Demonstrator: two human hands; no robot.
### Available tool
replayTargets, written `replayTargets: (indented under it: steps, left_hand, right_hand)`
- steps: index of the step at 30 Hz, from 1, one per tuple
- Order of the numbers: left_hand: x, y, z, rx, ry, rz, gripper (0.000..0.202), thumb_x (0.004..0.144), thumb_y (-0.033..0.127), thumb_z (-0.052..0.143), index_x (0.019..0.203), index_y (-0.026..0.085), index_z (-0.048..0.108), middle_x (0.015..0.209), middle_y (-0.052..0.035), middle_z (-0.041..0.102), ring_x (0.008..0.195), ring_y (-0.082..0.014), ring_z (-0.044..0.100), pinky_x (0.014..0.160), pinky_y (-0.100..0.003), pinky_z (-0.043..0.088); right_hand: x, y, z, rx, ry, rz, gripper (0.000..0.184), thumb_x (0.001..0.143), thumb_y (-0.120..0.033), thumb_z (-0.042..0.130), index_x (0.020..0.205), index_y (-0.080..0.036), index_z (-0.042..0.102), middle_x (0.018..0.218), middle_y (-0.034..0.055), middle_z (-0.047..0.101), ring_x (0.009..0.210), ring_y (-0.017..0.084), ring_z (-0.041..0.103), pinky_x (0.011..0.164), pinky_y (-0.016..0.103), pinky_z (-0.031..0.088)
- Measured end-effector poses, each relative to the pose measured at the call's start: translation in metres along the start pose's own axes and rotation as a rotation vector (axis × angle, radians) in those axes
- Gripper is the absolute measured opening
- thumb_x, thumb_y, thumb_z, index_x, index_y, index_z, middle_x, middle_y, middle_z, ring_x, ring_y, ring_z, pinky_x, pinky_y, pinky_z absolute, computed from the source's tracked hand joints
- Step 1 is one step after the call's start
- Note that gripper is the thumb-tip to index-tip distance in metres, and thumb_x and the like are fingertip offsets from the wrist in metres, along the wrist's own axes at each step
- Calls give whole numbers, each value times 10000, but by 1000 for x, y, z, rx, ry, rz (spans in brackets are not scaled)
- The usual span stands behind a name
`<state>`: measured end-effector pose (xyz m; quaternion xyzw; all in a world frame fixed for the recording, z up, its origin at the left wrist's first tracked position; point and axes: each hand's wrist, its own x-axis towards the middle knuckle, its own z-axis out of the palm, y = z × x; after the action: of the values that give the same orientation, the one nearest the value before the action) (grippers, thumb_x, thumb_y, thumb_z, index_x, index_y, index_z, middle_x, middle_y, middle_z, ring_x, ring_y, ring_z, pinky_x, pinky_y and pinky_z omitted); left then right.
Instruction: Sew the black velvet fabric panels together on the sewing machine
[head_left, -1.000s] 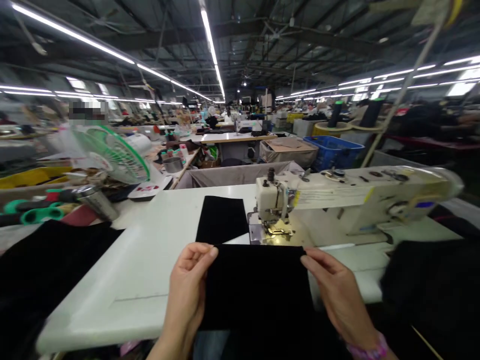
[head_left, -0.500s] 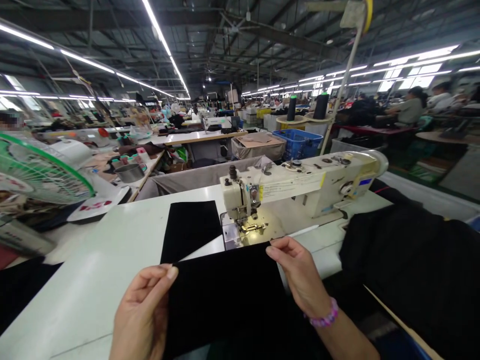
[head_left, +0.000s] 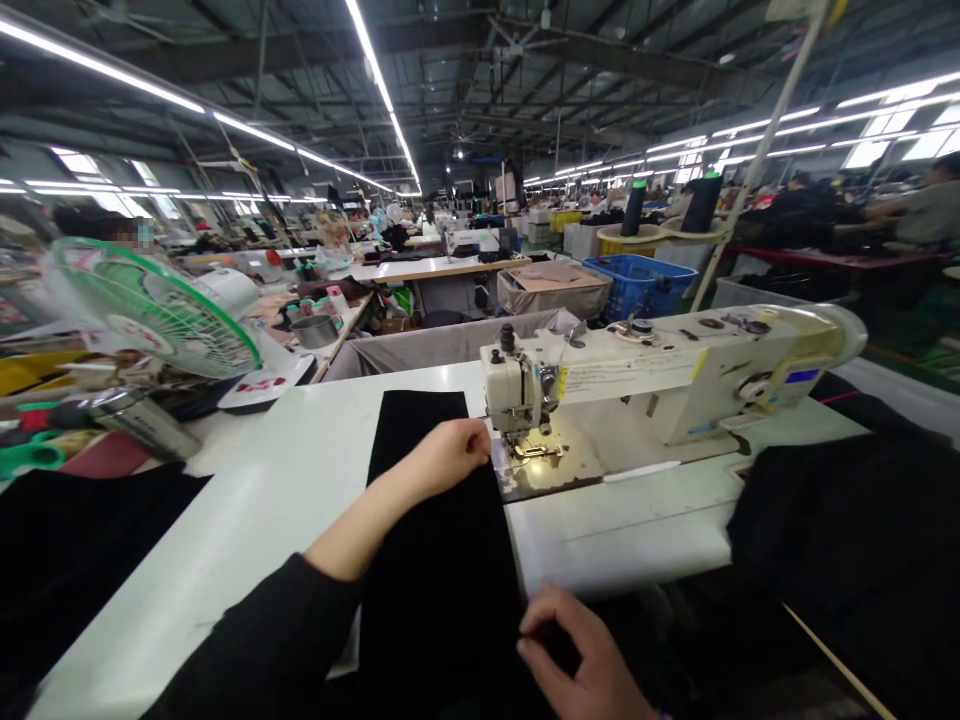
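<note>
A black fabric piece (head_left: 442, 590) runs from the near side of the table up toward the sewing machine (head_left: 615, 370), over another black fabric piece (head_left: 420, 410) lying flat. My left hand (head_left: 450, 455) reaches across the cloth, fingers pinched at its upper right edge, just left of the needle area. Below, at the table's front, my right hand (head_left: 585, 655) has thumb and forefinger brought together at the cloth's right edge; its fingertips blur into the dark fabric. The presser foot and lit metal plate (head_left: 540, 455) are beside my left fingertips.
A white pencil-like stick (head_left: 641, 470) lies on the machine bed. Dark cloth (head_left: 855, 560) is heaped at the right, and more black fabric (head_left: 82, 560) at the left. A green-rimmed fan (head_left: 172, 310) and steel flask (head_left: 146, 425) stand left. A blue basket (head_left: 637, 285) is behind.
My left hand has moved forward and right, to beside the needle area, and my right hand down toward me. The held fabric has turned lengthwise over the flat piece. The view has swung left.
</note>
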<state>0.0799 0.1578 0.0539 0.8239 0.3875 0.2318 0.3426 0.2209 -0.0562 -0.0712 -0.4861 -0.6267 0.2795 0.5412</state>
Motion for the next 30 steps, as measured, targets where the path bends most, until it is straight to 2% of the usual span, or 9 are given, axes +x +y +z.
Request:
replayTargets:
  steps: [3,6,9,12,17,21,24,30]
  left_hand:
    - [14,-33,44,-31,-7,-7,143,593,102,637,549,208,552,551,47,549,552,-128,475,559,-241,353]
    - [11,-52,65,-61,36,-20,146,638,136,636,586,212,523,598,35,554,590,-137,489,579,-248,379]
    - [5,-58,67,-68,64,-15,127,674,129,610,626,211,526,640,28,562,620,-140,505,610,-255,399]
    - [8,-61,65,-57,69,-13,127,677,98,589,639,207,536,652,30,570,628,-135,510,623,-253,403]
    - [39,-69,68,-21,82,-74,161,667,88,643,642,195,525,643,45,575,608,-118,511,600,-243,390]
    - [58,-75,68,26,42,-112,218,726,125,730,664,172,526,629,70,523,567,-97,477,564,-232,385]
    - [61,-75,67,72,23,-120,224,804,178,728,688,161,537,638,70,514,568,-97,488,574,-239,419]
    - [58,-63,64,185,47,-119,174,724,78,721,765,174,583,659,55,570,639,-128,579,623,-242,465]
  right_hand:
    - [-3,16,-6,-119,8,-212,146,877,-110,541,899,-234,615,764,7,659,680,158,644,638,237,537]
    - [3,20,-22,-250,-72,-388,279,903,-59,490,1071,-227,637,846,46,716,742,191,697,689,270,586]
    - [9,17,-38,-364,-155,-523,373,913,-34,447,1186,-214,629,885,73,747,775,214,724,724,300,610]
    - [13,13,-46,-474,-182,-590,392,896,-24,486,1226,-192,614,897,79,767,786,217,742,758,307,619]
    - [22,17,-42,-634,-102,-547,261,909,-36,469,1031,-182,648,891,84,742,800,224,714,720,344,602]
    - [28,26,-35,-646,-12,-596,243,924,-36,459,1025,-151,647,911,80,734,833,205,693,790,344,577]
    - [29,28,-32,-648,-14,-596,242,921,-34,453,1008,-154,645,899,73,729,819,200,682,789,341,559]
    - [30,23,-33,-655,-28,-572,240,906,-32,447,979,-163,636,887,67,721,812,202,669,789,360,552]
